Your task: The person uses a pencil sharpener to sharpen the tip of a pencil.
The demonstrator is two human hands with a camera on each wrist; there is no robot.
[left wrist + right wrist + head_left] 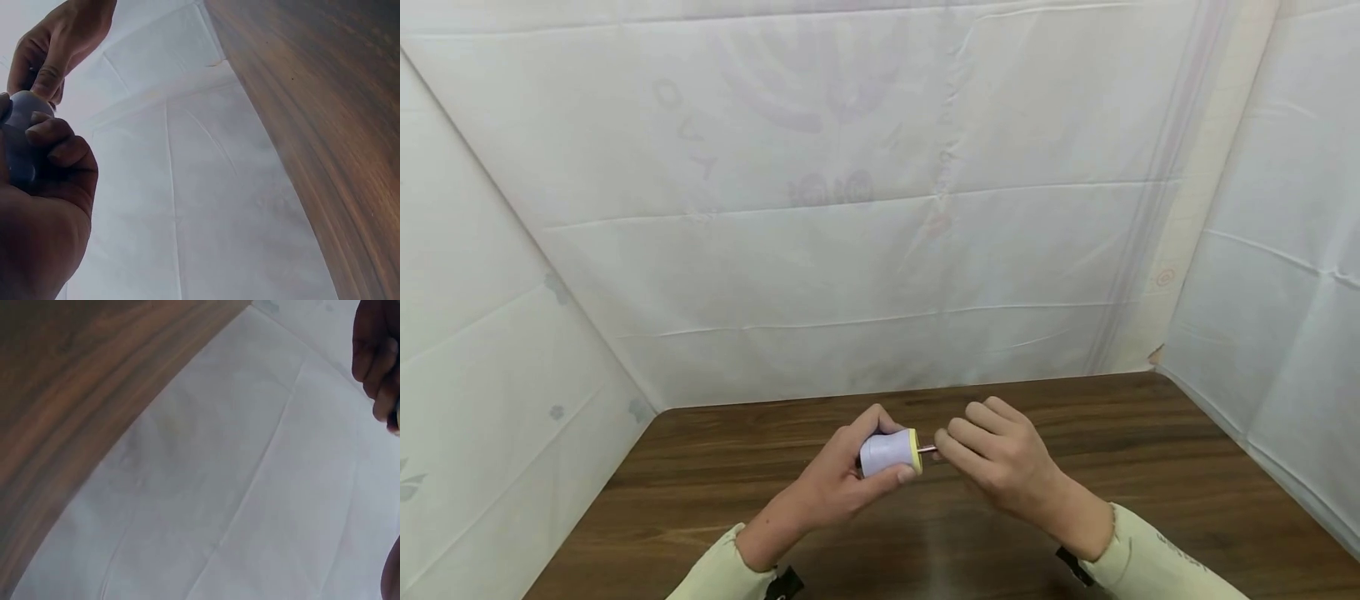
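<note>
My left hand point(835, 483) grips a small lavender barrel-shaped object point(884, 452) with a yellow rim, thumb along its near side and fingers round the far side. From the rimmed end a thin shiny rod point(927, 449) sticks out to the right. The fingers of my right hand point(1000, 458) are curled and pinch the rod's outer end. Both hands are held above the table. In the left wrist view the lavender object point(22, 144) shows at the left edge, partly covered by fingers. The right wrist view catches only parts of hands at its right edge.
A dark brown wood-grain table point(722, 467) lies below the hands. White printed sheets point(850, 275) hang along its back and both sides. Each sleeve is pale, with a black strap point(784, 583) at the wrist.
</note>
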